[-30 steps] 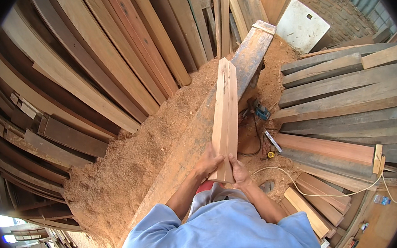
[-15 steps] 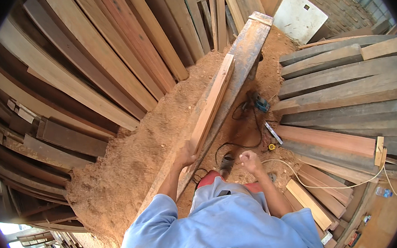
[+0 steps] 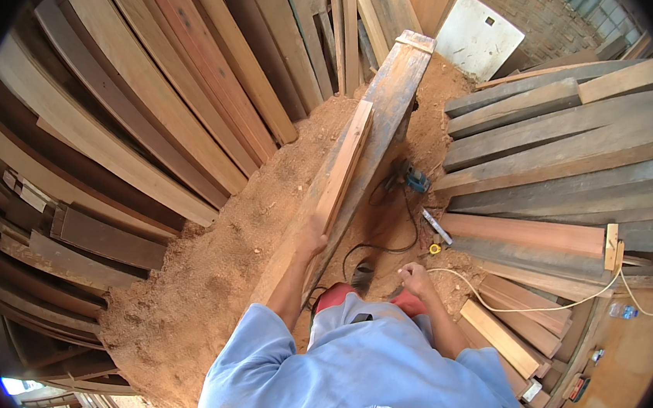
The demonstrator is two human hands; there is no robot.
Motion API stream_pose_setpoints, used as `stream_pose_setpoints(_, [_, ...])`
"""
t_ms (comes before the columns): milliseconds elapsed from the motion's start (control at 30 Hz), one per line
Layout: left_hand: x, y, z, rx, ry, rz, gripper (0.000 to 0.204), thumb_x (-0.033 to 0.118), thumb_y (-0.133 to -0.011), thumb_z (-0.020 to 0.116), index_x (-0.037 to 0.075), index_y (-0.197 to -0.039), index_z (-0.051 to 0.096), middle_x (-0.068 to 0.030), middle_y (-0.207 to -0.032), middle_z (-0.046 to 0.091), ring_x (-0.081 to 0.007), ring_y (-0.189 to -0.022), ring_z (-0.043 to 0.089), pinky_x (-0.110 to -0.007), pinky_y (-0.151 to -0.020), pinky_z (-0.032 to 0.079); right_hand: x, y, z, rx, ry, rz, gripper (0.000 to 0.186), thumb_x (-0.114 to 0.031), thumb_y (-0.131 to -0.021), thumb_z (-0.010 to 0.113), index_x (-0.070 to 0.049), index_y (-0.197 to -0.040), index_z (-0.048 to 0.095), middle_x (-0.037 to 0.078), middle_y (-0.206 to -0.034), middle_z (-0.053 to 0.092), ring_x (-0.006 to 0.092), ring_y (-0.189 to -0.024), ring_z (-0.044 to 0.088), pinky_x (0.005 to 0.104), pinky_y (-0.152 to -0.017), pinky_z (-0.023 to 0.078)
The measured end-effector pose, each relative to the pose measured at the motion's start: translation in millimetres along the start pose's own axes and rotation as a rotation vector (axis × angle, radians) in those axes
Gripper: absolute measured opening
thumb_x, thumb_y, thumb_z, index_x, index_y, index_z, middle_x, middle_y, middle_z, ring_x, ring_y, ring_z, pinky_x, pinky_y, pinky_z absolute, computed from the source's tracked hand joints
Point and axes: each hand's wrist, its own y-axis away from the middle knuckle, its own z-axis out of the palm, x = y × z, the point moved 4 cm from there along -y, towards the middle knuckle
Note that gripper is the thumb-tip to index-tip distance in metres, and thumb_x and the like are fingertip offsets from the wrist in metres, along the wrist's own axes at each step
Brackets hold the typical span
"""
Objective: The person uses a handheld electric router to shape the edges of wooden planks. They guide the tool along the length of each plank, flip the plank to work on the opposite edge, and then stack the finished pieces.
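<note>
A long piece of reddish-brown timber (image 3: 342, 176) lies lengthwise on a narrow weathered bench plank (image 3: 393, 82). My left hand (image 3: 310, 238) is closed around the side of the timber near its close end; some of the fingers are hidden. To the right, my right hand (image 3: 415, 278) hangs in the air above my thigh, its fingers curled together. Whether anything small sits in those fingers cannot be made out. Beyond it on the ground are a blue-green power tool (image 3: 416, 178) with a dark cord, a pale straight strip (image 3: 437, 226) and a yellow tape measure (image 3: 435, 249).
Sawdust (image 3: 210, 291) covers the ground around the bench. Stacked boards (image 3: 156, 104) fan out on the left, and grey beams (image 3: 550, 138) are piled on the right. A white cable (image 3: 504, 309) loops across the right side. A white panel (image 3: 476, 42) leans at the back.
My left hand has slid forward along the timber. My right hand has dropped a little toward my lap. The whole view has shifted slightly.
</note>
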Motion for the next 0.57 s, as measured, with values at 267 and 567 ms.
stream_pose_setpoints(267, [-2.4,17.6,-45.6,-0.152,-0.073,0.142,0.066,0.016,-0.076,0.069,0.004,-0.138,0.051,-0.0293,-0.12,0.066,-0.0465,-0.113,0.063,-0.051,-0.098,0.051,-56.4,-26.6,-66.0,0.033,0.191,-0.086,0.036,-0.029,-0.089,0.07,0.002,-0.107,0.065,0.02,-0.092,0.07,0.0361,-0.092,0.069,0.0452,-0.084,0.054])
stream_pose_setpoints(567, [-25.6,-33.4,-63.9,-0.157,-0.598,0.055,0.055,0.014,-0.081,0.075,0.019,-0.133,0.057,-0.0135,-0.122,0.065,-0.034,-0.122,0.059,-0.046,-0.11,0.041,-183.9,-93.3,-118.7,0.018,0.929,-0.443,0.094,-0.043,-0.08,0.081,-0.015,-0.156,0.034,0.02,-0.156,0.034,0.0402,-0.145,0.03,0.0589,-0.121,0.02])
